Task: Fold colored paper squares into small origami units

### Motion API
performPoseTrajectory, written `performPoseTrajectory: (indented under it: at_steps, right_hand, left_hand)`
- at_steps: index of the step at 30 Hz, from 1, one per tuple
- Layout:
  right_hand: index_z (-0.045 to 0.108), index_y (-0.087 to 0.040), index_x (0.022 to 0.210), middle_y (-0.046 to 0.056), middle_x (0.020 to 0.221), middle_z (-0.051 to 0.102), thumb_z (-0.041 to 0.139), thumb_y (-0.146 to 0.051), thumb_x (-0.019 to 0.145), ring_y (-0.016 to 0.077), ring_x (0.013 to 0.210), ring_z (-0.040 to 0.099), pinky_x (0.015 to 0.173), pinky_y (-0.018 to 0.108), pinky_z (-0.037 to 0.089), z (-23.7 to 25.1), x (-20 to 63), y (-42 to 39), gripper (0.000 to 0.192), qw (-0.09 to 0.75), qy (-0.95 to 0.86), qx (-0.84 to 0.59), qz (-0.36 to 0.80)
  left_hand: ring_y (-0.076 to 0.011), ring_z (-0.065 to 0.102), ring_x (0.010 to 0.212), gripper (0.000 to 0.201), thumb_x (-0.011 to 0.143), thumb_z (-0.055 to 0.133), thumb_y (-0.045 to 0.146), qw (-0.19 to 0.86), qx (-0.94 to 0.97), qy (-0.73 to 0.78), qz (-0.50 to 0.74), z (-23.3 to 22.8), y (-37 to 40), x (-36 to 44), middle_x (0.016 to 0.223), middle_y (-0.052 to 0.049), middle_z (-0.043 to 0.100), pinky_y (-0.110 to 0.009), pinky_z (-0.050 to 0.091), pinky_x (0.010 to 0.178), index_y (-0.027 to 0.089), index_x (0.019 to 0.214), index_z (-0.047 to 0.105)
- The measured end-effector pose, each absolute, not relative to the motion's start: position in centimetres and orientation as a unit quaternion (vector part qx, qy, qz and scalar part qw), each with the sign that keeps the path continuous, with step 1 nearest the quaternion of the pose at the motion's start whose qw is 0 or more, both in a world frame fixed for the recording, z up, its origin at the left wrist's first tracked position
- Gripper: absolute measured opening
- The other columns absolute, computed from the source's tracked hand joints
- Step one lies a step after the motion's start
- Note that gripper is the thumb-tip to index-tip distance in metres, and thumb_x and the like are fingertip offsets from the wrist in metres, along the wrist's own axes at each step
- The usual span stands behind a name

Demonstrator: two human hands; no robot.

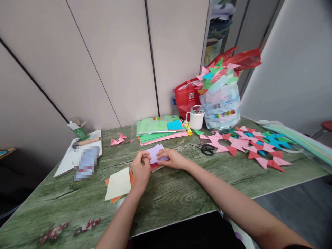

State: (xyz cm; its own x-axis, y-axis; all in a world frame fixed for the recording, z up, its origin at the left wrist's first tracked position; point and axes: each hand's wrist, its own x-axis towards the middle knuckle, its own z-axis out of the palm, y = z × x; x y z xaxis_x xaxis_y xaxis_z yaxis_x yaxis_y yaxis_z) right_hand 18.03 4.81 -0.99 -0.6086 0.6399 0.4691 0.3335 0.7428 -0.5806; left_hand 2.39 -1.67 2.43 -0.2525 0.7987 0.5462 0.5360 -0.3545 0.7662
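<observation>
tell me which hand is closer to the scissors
Right. The right hand rests on the purple paper, just left of the scissors. The left hand is farther left, past the paper.

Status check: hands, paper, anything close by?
Left hand and right hand both pinching the lilac paper. Yellow sheet beside left hand. Scissors to the right, apart.

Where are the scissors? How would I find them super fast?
Start at the white mug near the back wall of the green table. Just in front and slightly right lie the scissors, beside the folded paper shapes. They are the only black-handled metal thing there.
</observation>
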Motion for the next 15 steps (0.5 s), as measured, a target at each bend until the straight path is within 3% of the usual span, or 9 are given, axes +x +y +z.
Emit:
performPoseTrajectory:
  at_steps: [3, 8, 12, 15]
  right_hand:
    - [0.068, -0.019, 0.078, 0.006, 0.091, 0.068, 0.058, -0.028, 0.077, 0.0184, 0.089, 0.060, 0.083, 0.030, 0.043, -1.2, 17.7, 4.7, 0.014, 0.371, -0.850, -0.291, 0.236]
    - [0.058, -0.016, 0.058, -0.001, 0.058, 0.058, 0.046, -0.028, 0.083, 0.0120, 0.057, 0.052, 0.056, 0.022, 0.037, -1.2, 17.4, 4.8, 0.030, 0.401, -0.799, -0.378, 0.242]
    - [0.054, -0.015, 0.063, -0.001, 0.058, 0.053, 0.039, -0.029, 0.085, 0.0112, 0.056, 0.046, 0.053, 0.021, 0.032, -1.2, 17.5, 5.0, 0.030, 0.432, -0.765, -0.421, 0.227]
    - [0.053, -0.016, 0.066, 0.000, 0.059, 0.053, 0.037, -0.030, 0.086, 0.0122, 0.057, 0.047, 0.055, 0.022, 0.032, -1.3, 17.5, 5.0, 0.029, 0.445, -0.749, -0.440, 0.219]
  left_hand:
    - [-0.0117, 0.054, 0.057, 0.019, 0.069, 0.042, 0.006, 0.046, 0.640, 0.558, 0.526, 2.5, -1.8, 2.4, 0.063, 0.001, 0.060, -0.023, 0.042, 0.058, 0.018, 0.069, 0.056]
    - [-0.0159, 0.058, 0.070, 0.017, 0.074, 0.047, 0.008, -0.038, 0.762, 0.513, 0.393, 1.7, -1.5, 2.4, 0.074, -0.003, 0.065, -0.027, 0.044, 0.067, 0.018, 0.077, 0.061]
    - [-0.0234, 0.060, 0.084, 0.017, 0.070, 0.062, 0.016, -0.027, 0.792, 0.552, 0.259, 1.0, -1.2, 2.4, 0.084, -0.009, 0.067, -0.033, 0.045, 0.073, 0.015, 0.087, 0.063]
    - [-0.0237, 0.061, 0.084, 0.020, 0.066, 0.068, 0.020, 0.024, 0.782, 0.590, 0.201, 1.3, -1.2, 2.4, 0.085, -0.009, 0.068, -0.032, 0.044, 0.073, 0.017, 0.085, 0.065]
